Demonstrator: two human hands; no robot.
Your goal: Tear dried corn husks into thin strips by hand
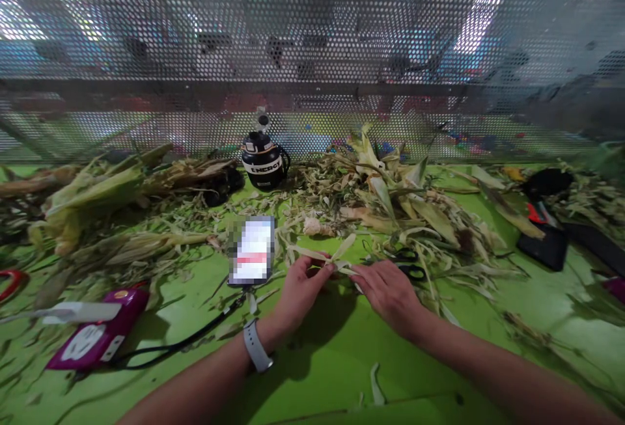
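Between my two hands, pale strips of corn husk point(344, 249) cross each other just above the green table. My left hand point(303, 287), with a grey watch band point(256, 345) on its wrist, pinches the strips near their crossing. The fingers of my right hand point(390, 295) are closed on the end of a strip to the right. Black-handled scissors point(414, 273) lie beside my right hand, their blades partly hidden. Left of my hands lies a phone point(252, 250) with a lit, blurred screen.
Heaped corn husks point(390, 191) and leaf scraps cover the back of the green table point(332, 373). A black jug point(263, 163) marked ENERGY stands there, before a perforated metal screen point(312, 34). A purple device point(102, 327) with a black strap lies left; a dark phone point(543, 247) lies right.
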